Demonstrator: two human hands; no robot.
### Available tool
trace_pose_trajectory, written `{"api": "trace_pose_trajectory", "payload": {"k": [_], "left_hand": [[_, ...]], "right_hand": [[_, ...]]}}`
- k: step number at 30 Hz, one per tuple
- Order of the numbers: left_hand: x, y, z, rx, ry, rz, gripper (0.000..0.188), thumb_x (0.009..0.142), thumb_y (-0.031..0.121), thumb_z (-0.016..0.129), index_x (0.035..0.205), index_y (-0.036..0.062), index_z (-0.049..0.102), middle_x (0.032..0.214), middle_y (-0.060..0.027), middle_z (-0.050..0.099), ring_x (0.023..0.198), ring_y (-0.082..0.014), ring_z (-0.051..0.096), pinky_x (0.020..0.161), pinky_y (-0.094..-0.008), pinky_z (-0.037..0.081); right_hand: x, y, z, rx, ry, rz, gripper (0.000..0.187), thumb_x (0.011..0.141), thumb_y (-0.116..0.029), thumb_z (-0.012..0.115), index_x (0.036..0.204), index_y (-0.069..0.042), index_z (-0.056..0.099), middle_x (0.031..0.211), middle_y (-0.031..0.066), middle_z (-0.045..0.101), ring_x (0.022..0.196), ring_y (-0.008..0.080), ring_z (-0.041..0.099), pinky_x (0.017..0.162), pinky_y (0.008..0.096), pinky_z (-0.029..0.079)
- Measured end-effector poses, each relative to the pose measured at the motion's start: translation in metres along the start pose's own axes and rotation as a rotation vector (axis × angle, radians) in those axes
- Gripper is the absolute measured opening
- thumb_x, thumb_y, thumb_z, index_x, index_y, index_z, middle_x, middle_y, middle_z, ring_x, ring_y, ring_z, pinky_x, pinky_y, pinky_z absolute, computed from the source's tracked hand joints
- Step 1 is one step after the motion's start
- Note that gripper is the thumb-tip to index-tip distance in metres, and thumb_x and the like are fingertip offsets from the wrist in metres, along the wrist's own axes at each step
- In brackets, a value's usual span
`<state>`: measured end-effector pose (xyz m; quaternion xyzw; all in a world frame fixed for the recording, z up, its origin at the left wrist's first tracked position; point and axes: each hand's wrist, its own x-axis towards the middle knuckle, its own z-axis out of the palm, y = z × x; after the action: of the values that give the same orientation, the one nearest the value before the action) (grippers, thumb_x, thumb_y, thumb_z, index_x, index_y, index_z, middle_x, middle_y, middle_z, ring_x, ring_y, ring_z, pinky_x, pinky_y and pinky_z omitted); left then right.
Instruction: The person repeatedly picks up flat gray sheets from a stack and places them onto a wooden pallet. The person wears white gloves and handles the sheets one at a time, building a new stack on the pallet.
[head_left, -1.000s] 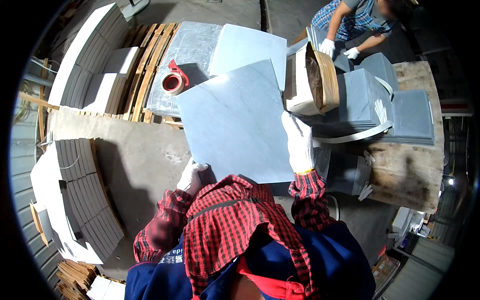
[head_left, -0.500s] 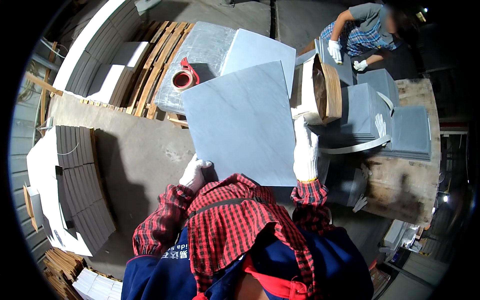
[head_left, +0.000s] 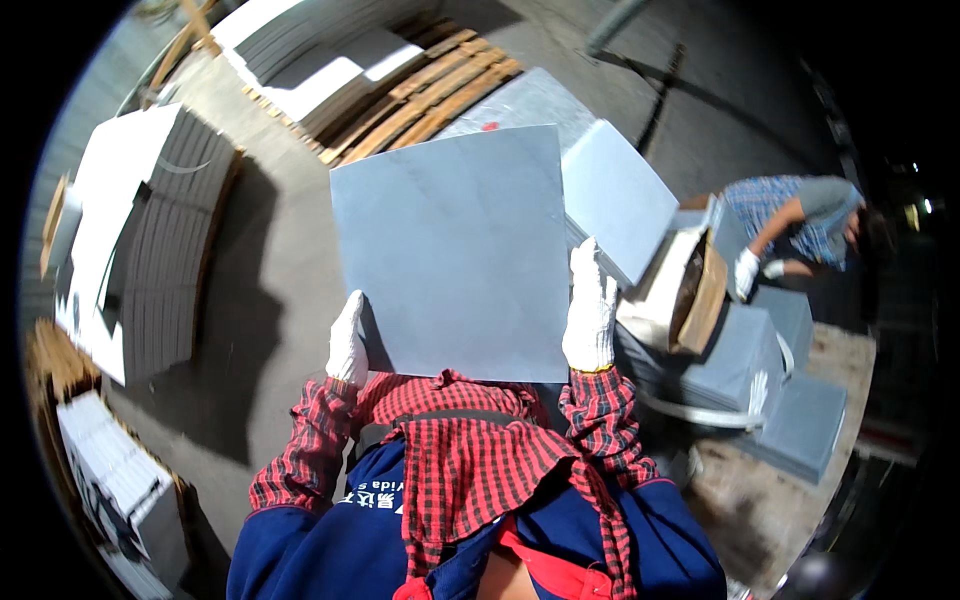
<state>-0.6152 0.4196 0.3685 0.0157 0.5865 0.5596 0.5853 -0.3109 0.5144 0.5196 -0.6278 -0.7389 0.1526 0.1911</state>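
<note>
Concrete floor (head_left: 290,200), grey and crossed by shadows, spreads across a workshop that I watch from above through the head camera. At the centre, upper side tipped toward my view, is a square grey stone slab (head_left: 455,255) with faint veins, held in front of the wearer's body. My left hand (head_left: 347,345), in a white knit glove, grips its left edge near the lower corner. My right hand (head_left: 592,310), gloved alike, holds the lower right edge, fingers pointing up along it. Below is a red-and-black checked apron (head_left: 490,480). Just beyond the slab's right edge, I see a paler slab (head_left: 620,200), and beside that an open cardboard carton (head_left: 670,290). Farther right, dark grey slabs (head_left: 735,345) stand stacked on a wooden board (head_left: 740,530), where a co-worker (head_left: 795,215) in white gloves bends over. Upper left lies a slatted pallet (head_left: 430,95); at far left stands a white-topped stack (head_left: 125,230).
</note>
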Motion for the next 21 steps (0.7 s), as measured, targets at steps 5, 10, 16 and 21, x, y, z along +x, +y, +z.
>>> {"api": "trace_pose_trajectory", "payload": {"k": [5,10,16,21], "left_hand": [[-0.057,0.022,-0.05,-0.089,0.149,0.054,0.055,0.101,0.037,0.056,0.138,-0.0037,0.052,0.141,-0.007,0.054,0.129,-0.0168,0.048,0.112,-0.032,0.032],[-0.124,0.04,-0.047,-0.111,0.431,0.127,0.051,0.101,0.035,0.056,0.134,-0.0033,0.056,0.133,-0.0087,0.061,0.119,-0.0175,0.057,0.103,-0.0322,0.044],[-0.148,0.013,-0.083,-0.499,0.565,0.09,0.048,0.098,0.035,0.06,0.128,-0.0022,0.061,0.128,-0.0081,0.063,0.115,-0.0189,0.058,0.1,-0.0332,0.045],[-0.074,0.073,-0.225,-0.377,0.819,0.164,0.047,0.098,0.037,0.059,0.126,-0.0009,0.062,0.124,-0.0085,0.064,0.11,-0.0203,0.061,0.096,-0.0337,0.048]], "right_hand": [[0.036,-0.023,0.054,0.275,-0.169,-0.072,0.05,0.101,-0.008,0.035,0.151,-0.003,0.035,0.147,0.0161,0.047,0.128,0.0291,0.048,0.106,0.0401,0.035],[0.065,-0.032,0.112,0.588,-0.393,-0.145,0.047,0.104,-0.011,0.037,0.149,-0.003,0.039,0.138,0.0139,0.056,0.117,0.0254,0.055,0.102,0.0361,0.04],[0.089,-0.126,0.167,1.038,-0.68,-0.077,0.04,0.108,-0.025,0.038,0.116,0.004,0.066,0.095,0.0078,0.07,0.089,0.0131,0.061,0.082,0.0278,0.048],[0.105,-0.286,0.286,0.932,-0.828,0.015,0.057,0.108,-0.041,0.034,0.116,0.004,0.068,0.104,0.0063,0.072,0.093,0.0139,0.063,0.086,0.0271,0.048]]}}
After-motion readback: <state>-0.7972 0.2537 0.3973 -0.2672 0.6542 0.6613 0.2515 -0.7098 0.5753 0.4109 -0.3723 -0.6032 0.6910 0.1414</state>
